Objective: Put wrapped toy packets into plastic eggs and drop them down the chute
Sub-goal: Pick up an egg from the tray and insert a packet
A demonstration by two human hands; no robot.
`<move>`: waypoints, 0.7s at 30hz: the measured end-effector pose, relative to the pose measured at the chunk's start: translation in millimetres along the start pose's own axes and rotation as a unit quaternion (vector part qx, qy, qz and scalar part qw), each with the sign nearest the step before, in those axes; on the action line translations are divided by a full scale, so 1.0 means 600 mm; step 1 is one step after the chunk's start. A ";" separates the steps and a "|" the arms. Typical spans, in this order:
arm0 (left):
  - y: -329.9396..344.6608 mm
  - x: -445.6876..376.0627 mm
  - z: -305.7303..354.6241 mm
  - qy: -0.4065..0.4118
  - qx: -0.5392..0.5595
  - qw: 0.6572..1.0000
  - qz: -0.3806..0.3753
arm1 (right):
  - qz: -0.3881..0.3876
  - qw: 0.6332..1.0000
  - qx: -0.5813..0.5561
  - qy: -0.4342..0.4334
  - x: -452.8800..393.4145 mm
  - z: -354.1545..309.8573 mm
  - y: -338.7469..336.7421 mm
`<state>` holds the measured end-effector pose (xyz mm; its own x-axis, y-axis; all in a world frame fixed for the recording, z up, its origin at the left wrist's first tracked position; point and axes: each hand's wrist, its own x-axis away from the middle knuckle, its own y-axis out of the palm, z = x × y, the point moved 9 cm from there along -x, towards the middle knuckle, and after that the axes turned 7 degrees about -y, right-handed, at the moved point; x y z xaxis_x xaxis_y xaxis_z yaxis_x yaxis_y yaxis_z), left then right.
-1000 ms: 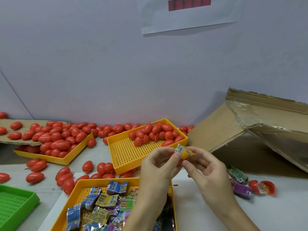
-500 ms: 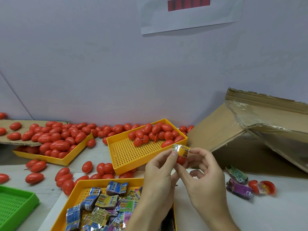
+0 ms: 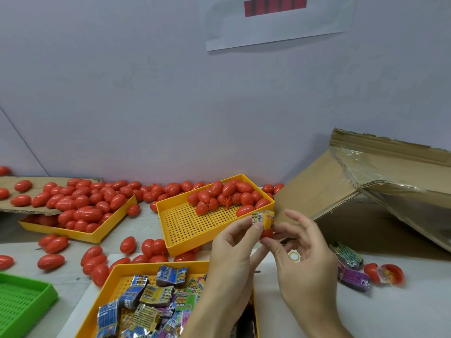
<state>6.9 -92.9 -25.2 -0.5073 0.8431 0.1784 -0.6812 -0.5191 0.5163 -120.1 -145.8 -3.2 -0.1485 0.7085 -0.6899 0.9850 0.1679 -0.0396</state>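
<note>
Left hand [image 3: 231, 250] pinching yellow packet [image 3: 264, 218] over red egg [image 3: 267, 232], which right hand [image 3: 302, 259] is gripping, mid-desk near cardboard chute [image 3: 324, 189]. Packet looking bulky, probably jamming at rim, or egg popping out and rolling off.

Left hand [image 3: 234, 252] pinching — right hand [image 3: 302, 262] splayed.

Purple packet [image 3: 353, 279] on the table: a "6" on a white patch at its right end.
Green packet [image 3: 347, 254] behind it: a digit like "9" or "6", too small to settle.
Packets in the near yellow tray [image 3: 148, 267]: barcodes and single digits; brand words blurred.
Wall paper sheet [image 3: 278, 23]: red strip, its marks unreadable.
</note>
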 end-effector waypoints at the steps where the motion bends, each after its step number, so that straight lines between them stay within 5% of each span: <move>1: 0.002 0.001 0.002 0.003 -0.009 1.000 -0.006 | 0.003 1.000 -0.001 -0.004 0.000 -0.002 0.000; 7: 0.016 0.007 0.013 0.034 -0.063 0.996 -0.050 | -0.012 1.000 0.020 -0.010 -0.001 -0.011 0.002; 21: 0.002 0.000 -0.003 -0.010 -0.025 0.999 -0.023 | -0.006 0.987 0.145 -0.070 0.004 -0.037 0.008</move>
<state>5.1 -94.0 -26.2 -0.4649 0.8686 0.1714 -0.7297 -0.4855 0.4815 -117.8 -128.1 11.1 -0.1670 0.6031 -0.7800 0.9699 -0.0419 -0.2401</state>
